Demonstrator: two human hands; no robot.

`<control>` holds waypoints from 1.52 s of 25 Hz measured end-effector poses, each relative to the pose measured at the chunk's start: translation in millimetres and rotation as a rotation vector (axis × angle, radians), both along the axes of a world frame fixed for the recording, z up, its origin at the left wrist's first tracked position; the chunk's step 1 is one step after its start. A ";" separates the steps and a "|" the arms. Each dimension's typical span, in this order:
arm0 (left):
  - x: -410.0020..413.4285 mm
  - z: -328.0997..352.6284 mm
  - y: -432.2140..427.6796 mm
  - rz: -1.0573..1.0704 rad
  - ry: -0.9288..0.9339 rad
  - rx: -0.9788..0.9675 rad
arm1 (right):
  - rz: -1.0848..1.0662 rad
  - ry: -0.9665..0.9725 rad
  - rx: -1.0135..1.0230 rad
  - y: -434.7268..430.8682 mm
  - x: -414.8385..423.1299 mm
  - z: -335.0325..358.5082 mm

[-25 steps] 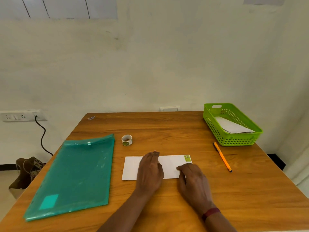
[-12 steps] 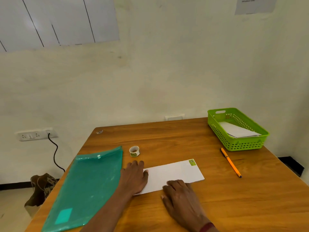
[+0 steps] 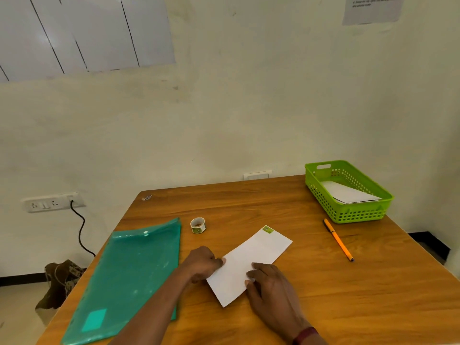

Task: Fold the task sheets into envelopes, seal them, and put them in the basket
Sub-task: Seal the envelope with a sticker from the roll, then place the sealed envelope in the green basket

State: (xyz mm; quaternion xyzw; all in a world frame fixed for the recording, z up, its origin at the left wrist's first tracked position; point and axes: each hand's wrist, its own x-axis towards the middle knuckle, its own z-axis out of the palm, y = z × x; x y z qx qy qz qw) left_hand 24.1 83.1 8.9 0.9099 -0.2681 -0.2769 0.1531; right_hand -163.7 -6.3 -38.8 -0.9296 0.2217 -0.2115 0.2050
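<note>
A folded white envelope (image 3: 251, 260) lies slantwise on the wooden table (image 3: 323, 295), with a green sticker (image 3: 268, 229) at its far corner. My left hand (image 3: 202, 263) is at the envelope's left edge, fingers curled and thumb on the paper, pinching that edge. My right hand (image 3: 271, 287) rests on the near long edge with relaxed fingers. The green basket (image 3: 358, 215) stands at the back right and holds another white folded sheet (image 3: 348, 194).
A teal plastic folder (image 3: 129, 277) lies at the left. A small roll of stickers (image 3: 198, 225) sits behind the envelope. An orange pen (image 3: 338, 239) lies between the envelope and the basket. The wall stands right behind the table.
The envelope has turned from lying level to slanting, its sticker corner swinging away from me. My left hand slid to its left end and my right hand to its near edge.
</note>
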 end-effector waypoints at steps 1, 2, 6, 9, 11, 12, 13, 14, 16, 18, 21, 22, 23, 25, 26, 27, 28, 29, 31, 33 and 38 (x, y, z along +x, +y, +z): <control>-1.8 2.6 0.3 0.009 0.044 -0.047 | -0.036 -0.037 0.034 -0.1 -1.3 0.4; -4.2 6.3 0.3 0.032 0.095 -0.116 | -0.088 -0.076 0.069 -1.1 -2.9 0.6; -18.5 22.6 -9.3 0.195 0.295 -0.423 | -0.328 -0.226 0.396 -3.5 -9.9 10.1; -33.2 28.7 -25.4 0.258 0.265 -0.581 | -0.423 -0.270 0.892 -9.6 -9.5 23.0; -44.0 29.9 -36.9 0.262 0.150 -0.641 | -0.382 -0.347 1.285 -12.8 -8.8 36.1; -49.7 29.1 -42.6 0.257 0.092 -0.661 | -0.363 -0.364 1.398 -14.7 -9.5 42.9; -55.9 28.2 -48.1 0.254 0.048 -0.683 | -0.360 -0.359 1.435 -16.7 -10.7 49.9; -62.4 28.8 -52.8 0.256 0.010 -0.703 | -0.366 -0.356 1.438 -19.1 -11.0 56.3; -73.1 32.1 -62.4 0.275 -0.054 -0.733 | -0.379 -0.386 1.401 -27.0 -12.2 68.2; -80.6 38.9 -71.8 0.257 -0.090 -0.755 | -0.400 -0.426 1.330 -42.1 -14.8 79.2; -85.9 49.0 -89.9 0.186 0.015 -0.825 | -0.398 -0.501 1.211 -73.4 -24.5 98.2; -86.7 52.7 -96.6 0.173 0.114 -0.867 | -0.389 -0.524 1.172 -85.6 -28.5 104.0; -88.1 57.2 -103.0 0.163 0.227 -0.901 | -0.379 -0.540 1.131 -96.9 -33.0 110.4; -91.9 66.8 -118.0 0.132 0.419 -0.947 | -0.362 -0.555 1.040 -119.7 -43.5 123.3; -93.4 71.1 -126.3 0.115 0.487 -0.959 | -0.359 -0.553 0.997 -130.5 -48.5 129.7; -95.7 76.3 -134.8 0.097 0.534 -0.967 | -0.356 -0.545 0.959 -140.2 -53.7 136.4; -97.6 79.9 -144.0 0.081 0.561 -0.974 | -0.355 -0.538 0.923 -149.8 -58.5 141.8; -100.4 83.1 -153.0 0.067 0.576 -0.980 | -0.354 -0.534 0.890 -159.0 -63.2 146.6; -105.5 85.8 -172.3 0.057 0.584 -0.988 | -0.369 -0.530 0.835 -177.0 -71.7 151.1; -111.1 84.9 -190.7 0.055 0.586 -0.999 | -0.402 -0.521 0.790 -193.4 -79.0 150.7; -127.5 76.6 -227.4 0.021 0.657 -1.004 | -0.470 -0.505 0.721 -232.6 -94.4 142.1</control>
